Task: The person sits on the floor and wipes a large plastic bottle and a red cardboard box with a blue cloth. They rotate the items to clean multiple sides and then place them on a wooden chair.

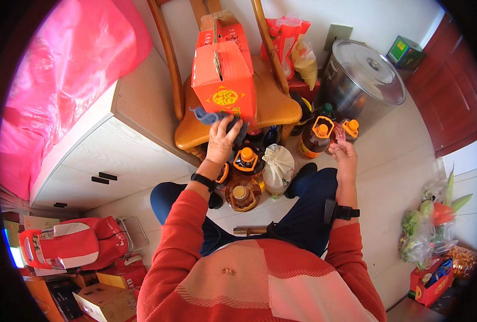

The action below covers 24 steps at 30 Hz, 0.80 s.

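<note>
My left hand (221, 141) is on a crumpled blue cloth (208, 116) at the front edge of a wooden chair (272, 106). Just above the cloth, a red cardboard carry box (224, 76) with a gold emblem rests on the seat. Between thumb and fingers, my right hand (344, 155) pinches a small reddish printed slip (339, 132). Behind that slip stand two dark oil bottles with orange caps, one a large oil jug (314, 141). Below my left hand are a jug with an orange handle (248, 159), a jug with a tan cap (242, 195) and a tied white cloth bag (278, 169).
A lidded steel stockpot (363, 80) stands by the wall, near bagged grain (305, 60). At left is a wooden cabinet (113, 153) under pink plastic sheeting (81, 44). A red-and-white trolley bag (77, 243) lies lower left. Bagged vegetables (427, 225) lie at right.
</note>
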Each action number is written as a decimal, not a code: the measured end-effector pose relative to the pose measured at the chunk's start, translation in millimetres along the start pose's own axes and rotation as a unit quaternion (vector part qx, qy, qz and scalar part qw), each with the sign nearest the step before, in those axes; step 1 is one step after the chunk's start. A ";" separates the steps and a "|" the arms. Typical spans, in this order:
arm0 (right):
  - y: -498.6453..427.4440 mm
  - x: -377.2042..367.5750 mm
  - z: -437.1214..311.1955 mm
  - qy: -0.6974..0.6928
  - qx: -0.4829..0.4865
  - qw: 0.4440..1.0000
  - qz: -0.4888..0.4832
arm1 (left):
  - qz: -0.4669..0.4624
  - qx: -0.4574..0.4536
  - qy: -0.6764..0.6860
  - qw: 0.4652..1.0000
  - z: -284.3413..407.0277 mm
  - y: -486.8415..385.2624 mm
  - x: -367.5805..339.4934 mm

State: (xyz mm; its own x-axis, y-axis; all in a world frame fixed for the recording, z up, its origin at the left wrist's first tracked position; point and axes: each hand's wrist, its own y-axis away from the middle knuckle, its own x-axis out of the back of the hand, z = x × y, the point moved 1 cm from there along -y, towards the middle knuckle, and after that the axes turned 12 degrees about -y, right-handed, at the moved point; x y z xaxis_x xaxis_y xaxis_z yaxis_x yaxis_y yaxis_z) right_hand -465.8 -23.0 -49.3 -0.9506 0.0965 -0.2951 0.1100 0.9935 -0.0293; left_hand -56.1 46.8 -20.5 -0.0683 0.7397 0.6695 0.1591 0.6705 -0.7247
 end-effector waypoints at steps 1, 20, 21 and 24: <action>-0.3 0.4 -0.4 0.000 -0.006 1.000 -0.005 | -0.036 0.002 0.014 0.999 0.3 12.1 -5.3; 7.1 -20.1 -1.0 0.040 0.035 0.997 -0.048 | 0.196 0.017 0.029 0.980 14.4 -149.4 107.8; 7.4 -18.2 -0.9 0.039 0.037 0.997 -0.045 | 0.196 0.012 0.023 0.980 17.9 -145.9 98.8; 7.2 -12.1 0.1 0.031 0.042 0.998 -0.039 | 0.131 -0.013 -0.002 0.991 27.5 -118.5 65.1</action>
State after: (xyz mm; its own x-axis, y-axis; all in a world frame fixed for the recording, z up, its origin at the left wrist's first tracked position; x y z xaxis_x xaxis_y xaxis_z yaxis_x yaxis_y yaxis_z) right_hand -453.4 -17.1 -46.0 -0.9729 0.0252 -0.2296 0.0567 0.9897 -0.1314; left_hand -106.5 17.1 104.5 -0.0257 0.8881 0.4589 0.1965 0.4546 -0.8687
